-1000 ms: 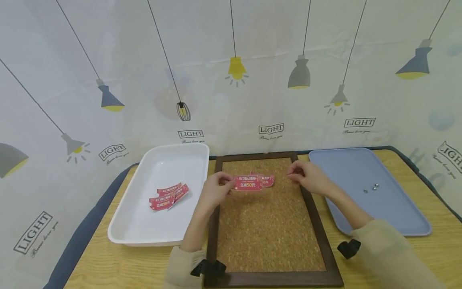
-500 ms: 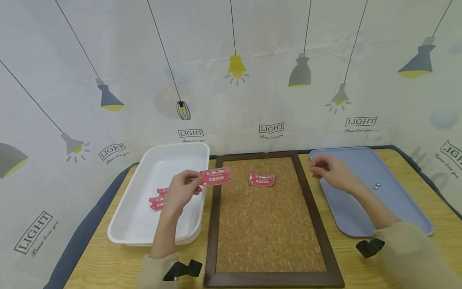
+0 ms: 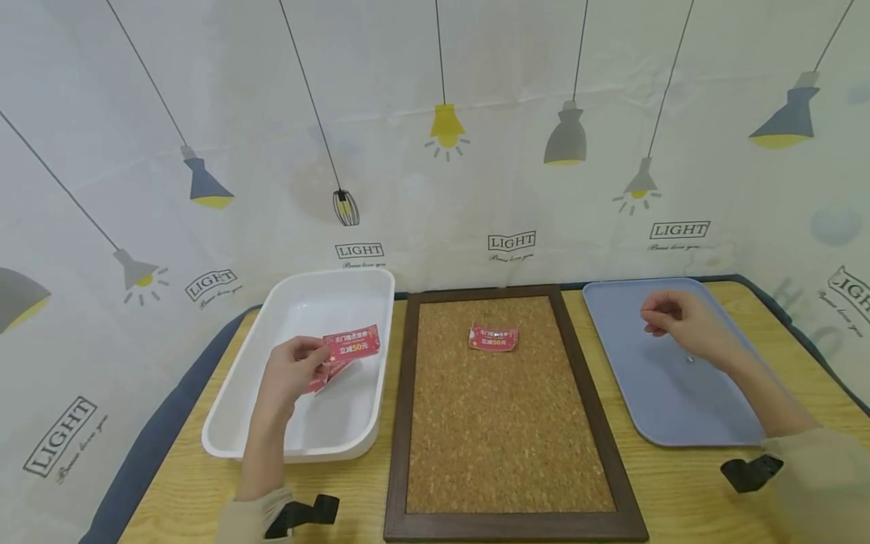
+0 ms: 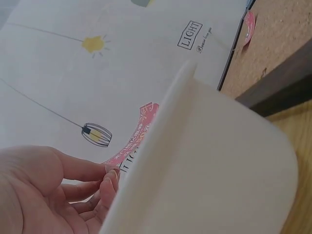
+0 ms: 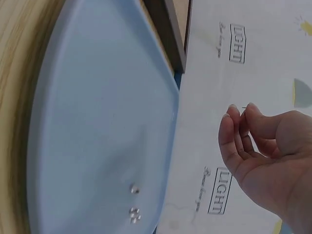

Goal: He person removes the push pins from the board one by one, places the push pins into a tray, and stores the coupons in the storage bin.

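Note:
My left hand (image 3: pixel 291 370) pinches a red coupon (image 3: pixel 351 344) by its left end, held above the white bin (image 3: pixel 343 434). Under it, part of another red coupon (image 3: pixel 333 372) shows in the bin. One more coupon (image 3: pixel 494 339) lies near the top of the framed cork board (image 3: pixel 510 431), a small shiny dot at its middle. Over the blue tray (image 3: pixel 652 400), my right hand (image 3: pixel 686 321) has thumb and fingers together; the right wrist view shows a thin pin point (image 5: pixel 244 107) pinched between them. Several small shiny metal pins (image 5: pixel 135 189) lie on that tray.
The board's brown frame (image 3: pixel 401 423) stands between bin and tray on a wood-grain table (image 3: pixel 177 499). The bin has a raised wall (image 4: pixel 209 161) beside my left hand. Behind everything hangs a cloth (image 3: pixel 408 189) printed with lamps.
My left hand has carried its coupon leftward from above the board to above the white bin. My right hand has moved right, from the board to over the blue tray.

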`<state>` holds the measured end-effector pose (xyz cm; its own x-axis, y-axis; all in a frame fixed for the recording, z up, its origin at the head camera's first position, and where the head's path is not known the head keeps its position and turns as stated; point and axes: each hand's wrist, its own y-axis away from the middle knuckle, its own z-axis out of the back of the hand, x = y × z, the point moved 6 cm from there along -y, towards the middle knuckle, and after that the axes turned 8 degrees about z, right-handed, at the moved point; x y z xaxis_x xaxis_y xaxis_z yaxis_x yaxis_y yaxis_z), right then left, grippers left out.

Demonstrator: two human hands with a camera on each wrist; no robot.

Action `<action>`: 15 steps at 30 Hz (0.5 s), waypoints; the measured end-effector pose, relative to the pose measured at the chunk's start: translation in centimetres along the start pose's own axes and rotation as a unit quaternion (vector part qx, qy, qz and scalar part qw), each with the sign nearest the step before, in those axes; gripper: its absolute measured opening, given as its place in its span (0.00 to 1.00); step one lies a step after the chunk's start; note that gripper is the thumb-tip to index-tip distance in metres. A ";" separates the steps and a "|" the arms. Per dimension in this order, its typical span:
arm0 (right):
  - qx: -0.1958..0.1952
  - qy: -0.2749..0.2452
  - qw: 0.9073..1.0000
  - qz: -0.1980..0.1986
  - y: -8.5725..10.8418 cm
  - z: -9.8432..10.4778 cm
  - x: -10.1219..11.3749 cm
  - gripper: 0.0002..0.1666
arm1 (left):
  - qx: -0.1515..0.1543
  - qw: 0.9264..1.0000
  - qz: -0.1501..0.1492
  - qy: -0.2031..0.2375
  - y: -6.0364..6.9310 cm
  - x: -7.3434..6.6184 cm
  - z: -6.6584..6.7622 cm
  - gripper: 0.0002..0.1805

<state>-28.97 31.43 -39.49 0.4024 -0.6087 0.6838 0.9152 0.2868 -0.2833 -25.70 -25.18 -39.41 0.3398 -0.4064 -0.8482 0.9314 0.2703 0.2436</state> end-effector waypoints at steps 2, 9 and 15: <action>-0.006 -0.006 1.000 -0.008 0.4 0.6 -0.7 0.09 | -0.004 1.000 0.011 -0.009 -0.3 0.7 0.5 0.18; -0.020 -0.009 0.999 -0.030 1.7 2.4 -3.0 0.11 | -0.007 0.998 0.049 -0.046 -1.0 3.0 1.7 0.19; -0.026 -0.018 0.998 -0.055 2.4 3.2 -5.0 0.14 | -0.008 0.997 0.056 -0.042 -1.5 4.0 2.0 0.19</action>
<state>-28.83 37.55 -41.43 0.3001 -0.6074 0.7355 0.9538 0.1806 -0.2400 -25.43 -28.94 -42.25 0.4528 -0.4446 -0.7729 0.8847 0.3319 0.3274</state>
